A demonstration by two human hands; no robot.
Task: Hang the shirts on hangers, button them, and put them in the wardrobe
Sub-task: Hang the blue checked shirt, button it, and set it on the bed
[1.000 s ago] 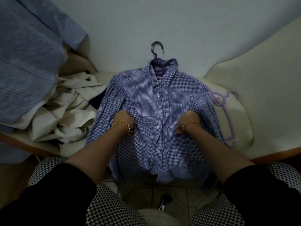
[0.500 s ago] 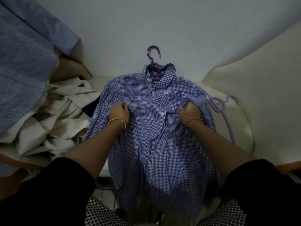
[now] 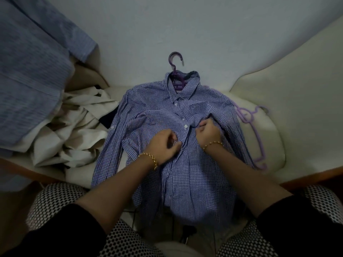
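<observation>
Shirt (image 3: 194, 173), blue-and-white checked, pinched at its front opening between the curled fingers (image 3: 176, 145) of the left hand (image 3: 163, 145). Bunched just to the right of that in the closed fingers (image 3: 203, 125) of the right hand (image 3: 208, 133), knuckles up, beside a white button (image 3: 185, 126). Hands near each other but apart, at mid-chest of the shirt. Gold bracelet (image 3: 149, 158) on the left wrist, second bracelet (image 3: 212, 143) on the right. Black sleeves (image 3: 55, 238) ending above bare forearms. Spread front-up on a cream sofa (image 3: 278, 101), collar toward the wall (image 3: 204, 25), hem hanging off the seat edge toward patterned knees (image 3: 55, 201). Inside the collar, a dark purple hanger (image 3: 178, 86), hook showing against the wall. Just right of the shirt, a lilac hanger (image 3: 257, 140) flat on the cushion, upper end at the sleeve. To the left, a heap of cream garments (image 3: 74, 130); beyond it, a blue striped shirt (image 3: 27, 71) draped at the sofa's end.
</observation>
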